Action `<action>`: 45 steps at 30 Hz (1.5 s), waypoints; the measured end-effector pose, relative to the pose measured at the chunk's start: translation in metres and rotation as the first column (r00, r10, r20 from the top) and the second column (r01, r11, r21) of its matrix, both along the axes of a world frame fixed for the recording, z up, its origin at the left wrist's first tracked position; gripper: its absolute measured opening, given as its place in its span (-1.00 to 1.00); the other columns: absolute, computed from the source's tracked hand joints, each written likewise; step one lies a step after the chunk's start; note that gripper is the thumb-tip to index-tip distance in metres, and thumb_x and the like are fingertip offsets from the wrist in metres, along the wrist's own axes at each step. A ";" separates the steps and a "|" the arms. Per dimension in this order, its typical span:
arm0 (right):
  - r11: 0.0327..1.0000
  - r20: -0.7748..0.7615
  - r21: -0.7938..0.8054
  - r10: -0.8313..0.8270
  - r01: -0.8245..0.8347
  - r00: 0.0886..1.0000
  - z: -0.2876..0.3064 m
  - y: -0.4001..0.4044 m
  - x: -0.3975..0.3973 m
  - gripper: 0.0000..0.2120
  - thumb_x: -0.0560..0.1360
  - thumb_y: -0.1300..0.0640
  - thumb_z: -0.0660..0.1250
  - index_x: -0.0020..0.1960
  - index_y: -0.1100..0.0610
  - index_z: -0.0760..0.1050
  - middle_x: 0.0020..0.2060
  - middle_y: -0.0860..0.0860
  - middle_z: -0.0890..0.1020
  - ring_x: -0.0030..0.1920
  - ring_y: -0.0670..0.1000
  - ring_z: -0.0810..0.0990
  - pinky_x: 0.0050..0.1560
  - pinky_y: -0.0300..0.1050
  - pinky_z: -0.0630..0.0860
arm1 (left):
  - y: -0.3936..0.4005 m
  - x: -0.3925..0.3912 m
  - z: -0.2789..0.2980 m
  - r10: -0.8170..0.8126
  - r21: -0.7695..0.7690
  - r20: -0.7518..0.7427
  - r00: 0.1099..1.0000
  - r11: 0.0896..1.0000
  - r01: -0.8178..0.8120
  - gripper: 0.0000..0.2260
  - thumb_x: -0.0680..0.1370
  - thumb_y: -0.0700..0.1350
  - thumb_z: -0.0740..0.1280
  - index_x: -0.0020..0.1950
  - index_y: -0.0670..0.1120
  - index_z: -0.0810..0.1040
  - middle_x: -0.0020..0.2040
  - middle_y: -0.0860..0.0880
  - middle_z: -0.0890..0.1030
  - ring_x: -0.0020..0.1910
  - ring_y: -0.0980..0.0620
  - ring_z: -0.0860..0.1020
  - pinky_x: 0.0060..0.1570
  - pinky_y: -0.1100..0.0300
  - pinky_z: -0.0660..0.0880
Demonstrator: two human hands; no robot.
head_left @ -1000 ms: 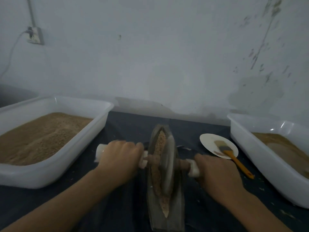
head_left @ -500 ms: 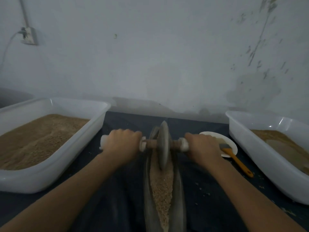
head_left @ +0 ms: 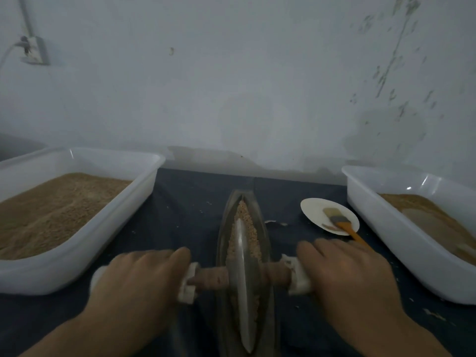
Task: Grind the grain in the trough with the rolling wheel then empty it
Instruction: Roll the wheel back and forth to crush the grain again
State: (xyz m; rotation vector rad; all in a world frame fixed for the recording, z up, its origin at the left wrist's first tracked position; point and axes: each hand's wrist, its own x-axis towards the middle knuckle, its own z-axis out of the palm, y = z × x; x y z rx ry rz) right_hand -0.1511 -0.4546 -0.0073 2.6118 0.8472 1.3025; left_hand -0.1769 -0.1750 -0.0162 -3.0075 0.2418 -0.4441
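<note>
Since half a second ago the rolling wheel point(head_left: 243, 276) has come back from the far end of the trough point(head_left: 265, 228) toward the person, and both hands have drawn back with it. The wheel now stands upright on its edge in the near half of the long, boat-shaped trough, which lies lengthwise on the dark cloth point(head_left: 185, 202) between the two tubs. Grain point(head_left: 244, 217) lies heaped in the far part of the trough and along both sides of the wheel. The left hand point(head_left: 136, 279) grips the left handle of the axle point(head_left: 208, 278), fingers curled over its white-wrapped end, knuckles up. The right hand point(head_left: 350, 274) clasps the right handle the same way, fingers folded down over the white wrap just beside the brown axle. To the left stands a white tub point(head_left: 108, 243) filled with coarse tan grain; to the right another white tub point(head_left: 386, 228) holds a lower, finer brown heap. Between the trough and the right tub lies a small white plate point(head_left: 314, 210), and a brush point(head_left: 340, 221) with an orange handle rests on it, the handle reaching over the rim toward the right hand. A wall socket point(head_left: 33, 51) shows at upper left.
</note>
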 end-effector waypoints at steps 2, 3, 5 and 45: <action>1.000 -0.003 -0.002 0.009 -0.009 1.000 -0.002 -0.002 -0.005 -0.85 0.19 0.29 0.24 -0.38 0.06 0.35 -0.53 0.00 0.35 -0.54 0.04 0.32 -0.44 -0.17 0.14 | 0.002 -0.010 0.003 -0.083 -0.018 0.067 0.994 0.996 0.084 -0.56 0.20 0.16 0.51 -0.32 0.13 0.22 -0.44 0.15 0.29 -0.52 0.18 0.29 -0.47 0.28 0.09; 1.000 -0.058 0.001 -0.004 0.004 0.998 -0.006 -0.003 -0.001 -0.78 0.12 0.29 0.36 -0.38 0.06 0.37 -0.53 -0.01 0.37 -0.55 0.04 0.34 -0.47 -0.18 0.18 | 0.001 -0.009 0.005 -0.093 -0.022 0.079 0.993 0.995 0.095 -0.52 0.14 0.14 0.54 -0.32 0.14 0.22 -0.46 0.14 0.28 -0.55 0.18 0.30 -0.50 0.28 0.08; 0.998 -0.192 -0.007 -0.058 0.058 0.980 -0.017 -0.001 0.019 -0.61 -0.02 0.22 0.56 -0.37 0.05 0.38 -0.54 -0.02 0.41 -0.57 0.03 0.38 -0.55 -0.16 0.26 | -0.005 0.006 0.004 -0.058 0.028 0.059 0.997 0.998 0.056 -0.60 0.31 0.16 0.47 -0.25 0.16 0.21 -0.39 0.14 0.35 -0.45 0.19 0.38 -0.46 0.24 0.16; 0.945 -0.291 -0.099 -0.326 0.310 0.900 -0.004 0.027 0.131 -0.84 0.46 0.06 0.33 -0.02 0.02 0.38 -0.12 -0.01 0.61 -0.14 0.07 0.59 -0.30 -0.10 0.30 | -0.010 0.141 -0.011 0.066 -0.028 0.177 0.982 0.998 -0.062 -0.78 0.46 0.08 0.34 -0.15 0.06 0.32 -0.16 0.05 0.57 -0.21 -0.02 0.55 -0.28 0.14 0.34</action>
